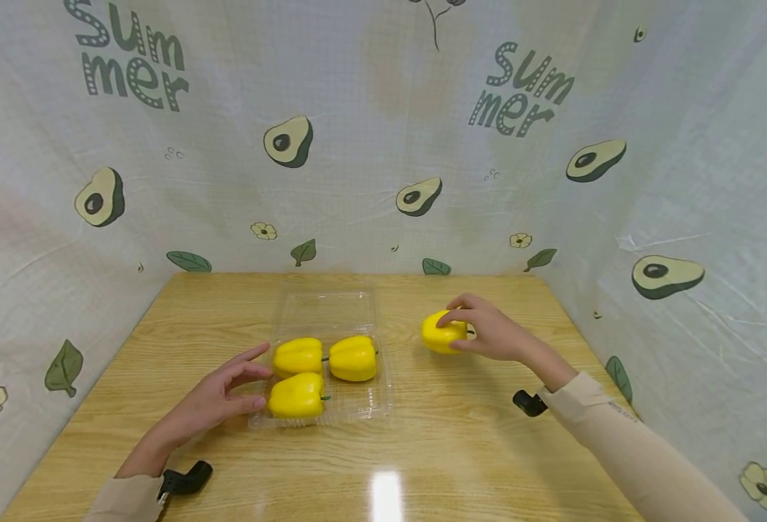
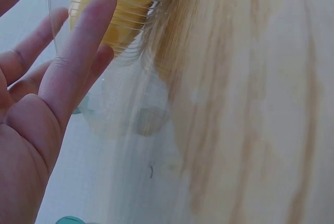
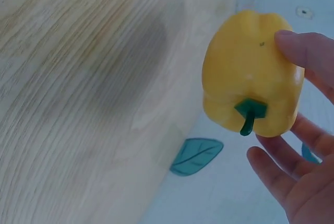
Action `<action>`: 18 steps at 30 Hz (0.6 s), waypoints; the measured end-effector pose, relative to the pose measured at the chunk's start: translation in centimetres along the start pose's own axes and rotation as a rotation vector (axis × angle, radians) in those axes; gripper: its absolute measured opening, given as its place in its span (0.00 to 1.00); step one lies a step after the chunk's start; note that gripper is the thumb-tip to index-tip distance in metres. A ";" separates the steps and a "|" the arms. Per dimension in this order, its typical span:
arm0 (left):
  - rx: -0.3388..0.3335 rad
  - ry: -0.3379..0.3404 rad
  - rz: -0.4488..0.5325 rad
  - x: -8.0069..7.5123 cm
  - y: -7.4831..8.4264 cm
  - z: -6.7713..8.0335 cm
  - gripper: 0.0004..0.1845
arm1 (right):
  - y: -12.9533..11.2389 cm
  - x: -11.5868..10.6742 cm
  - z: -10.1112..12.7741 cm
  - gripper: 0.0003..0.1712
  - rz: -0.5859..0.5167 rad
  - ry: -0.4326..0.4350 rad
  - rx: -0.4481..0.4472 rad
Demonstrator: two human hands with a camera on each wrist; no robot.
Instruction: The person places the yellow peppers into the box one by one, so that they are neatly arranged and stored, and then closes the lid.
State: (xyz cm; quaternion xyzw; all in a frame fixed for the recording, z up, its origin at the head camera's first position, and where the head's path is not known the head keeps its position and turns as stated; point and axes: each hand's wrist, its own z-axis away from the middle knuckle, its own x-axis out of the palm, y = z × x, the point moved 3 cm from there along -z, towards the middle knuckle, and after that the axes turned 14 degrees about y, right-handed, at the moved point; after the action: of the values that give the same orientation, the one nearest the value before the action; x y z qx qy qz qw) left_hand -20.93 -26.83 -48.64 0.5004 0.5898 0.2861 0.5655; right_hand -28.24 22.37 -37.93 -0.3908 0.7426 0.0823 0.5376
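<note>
My right hand (image 1: 488, 333) holds a yellow bell pepper (image 3: 250, 75), thumb on one side and fingers on the other. Its green stem (image 3: 252, 114) points back toward the wrist. A clear plastic box (image 1: 357, 412) lies with its lid (image 1: 325, 308) folded back, and three more yellow bell peppers sit inside: one at the back left (image 1: 299, 357), one at the back right (image 1: 353, 358) and one at the front left (image 1: 296, 396). Beside the box's left wall is my left hand (image 1: 223, 391), fingers spread and fingertips right at the edge. In the left wrist view those fingers overlap the ribbed plastic wall (image 2: 120, 25).
A wood-grain table (image 1: 436, 449) carries everything. Printed cloth (image 1: 357, 94) with avocados and leaves rises behind it and along both sides. Dark wrist devices show at the left sleeve (image 1: 188, 478) and right sleeve (image 1: 529, 403).
</note>
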 end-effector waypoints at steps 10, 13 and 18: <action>0.005 -0.001 -0.001 0.0 0.0 0.0 0.20 | -2.8 0.6 -1.0 0.19 -0.007 -0.013 -0.060; 0.009 0.000 -0.005 0.0 0.0 0.0 0.20 | -3.6 0.7 -1.3 0.19 -0.023 -0.022 -0.069; 0.015 -0.004 0.002 0.0 0.0 0.0 0.20 | -4.8 1.1 -1.7 0.19 -0.033 -0.041 -0.069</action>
State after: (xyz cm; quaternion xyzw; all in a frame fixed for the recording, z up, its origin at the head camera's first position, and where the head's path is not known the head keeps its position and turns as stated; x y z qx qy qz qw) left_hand -20.94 -26.86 -48.67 0.5059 0.5901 0.2814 0.5627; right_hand -26.43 17.65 -36.71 -0.4196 0.7216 0.1068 0.5401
